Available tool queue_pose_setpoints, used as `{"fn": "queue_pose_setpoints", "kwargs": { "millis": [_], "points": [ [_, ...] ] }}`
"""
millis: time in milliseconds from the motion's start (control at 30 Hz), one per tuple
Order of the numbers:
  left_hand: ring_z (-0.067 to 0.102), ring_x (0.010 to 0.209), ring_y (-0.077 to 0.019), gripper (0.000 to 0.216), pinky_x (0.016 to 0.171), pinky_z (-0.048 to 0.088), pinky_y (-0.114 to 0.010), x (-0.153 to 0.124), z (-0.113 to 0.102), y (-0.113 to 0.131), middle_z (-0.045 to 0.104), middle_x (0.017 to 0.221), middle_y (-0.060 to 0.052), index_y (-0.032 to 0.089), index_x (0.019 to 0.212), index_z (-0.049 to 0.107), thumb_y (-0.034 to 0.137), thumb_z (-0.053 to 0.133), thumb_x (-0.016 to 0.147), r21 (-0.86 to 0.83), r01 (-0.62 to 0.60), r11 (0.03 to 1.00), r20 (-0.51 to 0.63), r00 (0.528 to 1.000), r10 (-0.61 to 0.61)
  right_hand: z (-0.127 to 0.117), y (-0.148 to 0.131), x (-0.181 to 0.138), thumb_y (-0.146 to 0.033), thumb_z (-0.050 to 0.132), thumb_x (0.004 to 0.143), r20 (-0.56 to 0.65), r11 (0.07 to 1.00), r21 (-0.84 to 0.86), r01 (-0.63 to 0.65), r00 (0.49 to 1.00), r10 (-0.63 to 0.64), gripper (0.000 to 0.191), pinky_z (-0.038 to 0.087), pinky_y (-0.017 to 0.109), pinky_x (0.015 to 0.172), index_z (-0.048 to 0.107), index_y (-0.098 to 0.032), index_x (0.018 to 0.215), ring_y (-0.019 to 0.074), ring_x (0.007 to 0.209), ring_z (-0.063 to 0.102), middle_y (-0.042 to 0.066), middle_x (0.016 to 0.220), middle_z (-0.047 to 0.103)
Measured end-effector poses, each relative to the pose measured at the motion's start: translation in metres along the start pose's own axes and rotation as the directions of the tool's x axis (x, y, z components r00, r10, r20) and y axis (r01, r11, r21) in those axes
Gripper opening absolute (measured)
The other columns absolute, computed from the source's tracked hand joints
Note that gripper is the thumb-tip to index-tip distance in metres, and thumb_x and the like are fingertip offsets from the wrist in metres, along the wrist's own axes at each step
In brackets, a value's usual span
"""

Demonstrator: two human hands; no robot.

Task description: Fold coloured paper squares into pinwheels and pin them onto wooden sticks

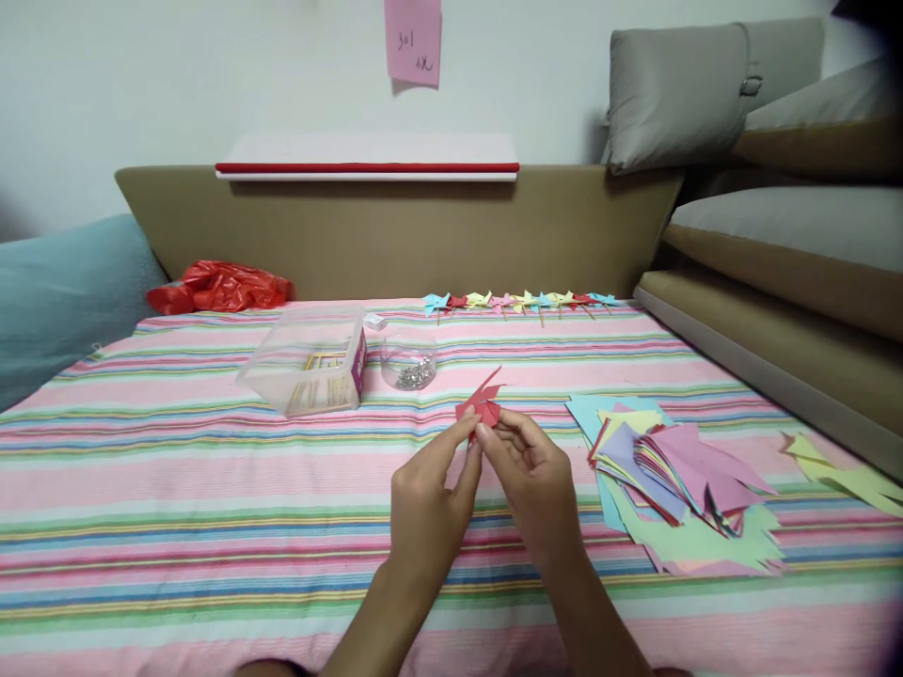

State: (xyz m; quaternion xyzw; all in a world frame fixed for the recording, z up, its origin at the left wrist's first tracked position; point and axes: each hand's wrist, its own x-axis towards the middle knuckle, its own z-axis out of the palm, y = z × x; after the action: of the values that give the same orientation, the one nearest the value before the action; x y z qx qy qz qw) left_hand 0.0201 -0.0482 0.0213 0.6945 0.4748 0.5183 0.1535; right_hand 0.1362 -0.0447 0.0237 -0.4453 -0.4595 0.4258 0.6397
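Observation:
Between my two hands, above the striped cloth, is a red paper pinwheel (483, 406), partly folded, with a loose blade sticking up. My left hand (432, 484) pinches its left side between thumb and fingers. From the other side, my right hand (537, 480) grips it with the thumb near the middle and the fingers curled behind. The fingertips hide the paper's centre, so I cannot see whether a pin is in it. Beyond my hands stands a clear round tub (409, 362) with small metal pins (416, 372) inside.
A clear plastic box (303, 362) holds thin wooden sticks. Finished pinwheels (500, 304) lie in a row at the back. Coloured paper sheets (677, 480) are piled at right, near yellow scraps (839, 475). A red plastic bag (222, 287) lies back left; cushions (783, 244) stack along the right.

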Motion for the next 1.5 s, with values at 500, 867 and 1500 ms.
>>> {"fn": "queue_pose_setpoints", "kwargs": {
  "millis": [500, 867, 1500],
  "points": [
    [0.073, 0.105, -0.0262, 0.045, 0.103, 0.054, -0.04, 0.021, -0.012, 0.006, 0.073, 0.118, -0.016, 0.014, 0.111, 0.067, 0.053, 0.071, 0.087, -0.712, 0.703, 0.011, 0.619, 0.634, -0.464, -0.041, 0.004, 0.013, -0.01, 0.051, 0.097, 0.429, 0.441, -0.545, 0.713, 0.689, -0.583, 0.029, 0.048, 0.04, 0.085, 0.07, -0.026, 0.112, 0.0217, 0.094, 0.065, 0.004, 0.102, 0.077],
    [0.07, 0.108, -0.0265, 0.028, 0.093, 0.057, -0.037, 0.015, -0.006, 0.0, 0.076, 0.113, -0.012, 0.014, 0.11, 0.074, 0.027, 0.075, 0.086, -0.733, 0.64, 0.229, 0.494, 0.733, -0.467, -0.035, 0.005, 0.013, -0.013, 0.059, 0.096, 0.48, 0.398, -0.53, 0.748, 0.652, -0.587, 0.021, 0.048, 0.04, 0.085, 0.072, -0.026, 0.105, 0.0212, 0.095, 0.064, 0.004, 0.1, 0.076],
    [0.068, 0.083, -0.0198, 0.028, 0.081, 0.051, -0.03, 0.012, -0.007, -0.004, 0.076, 0.087, -0.008, 0.014, 0.093, 0.075, 0.041, 0.066, 0.092, -0.504, 0.623, 0.598, 0.5, 0.775, -0.387, -0.035, 0.008, 0.01, -0.03, 0.07, 0.09, 0.168, 0.773, -0.524, 0.359, 0.933, -0.319, 0.007, 0.049, 0.036, 0.074, 0.074, -0.027, 0.086, 0.0201, 0.078, 0.061, 0.001, 0.084, 0.074]
  ]
}}
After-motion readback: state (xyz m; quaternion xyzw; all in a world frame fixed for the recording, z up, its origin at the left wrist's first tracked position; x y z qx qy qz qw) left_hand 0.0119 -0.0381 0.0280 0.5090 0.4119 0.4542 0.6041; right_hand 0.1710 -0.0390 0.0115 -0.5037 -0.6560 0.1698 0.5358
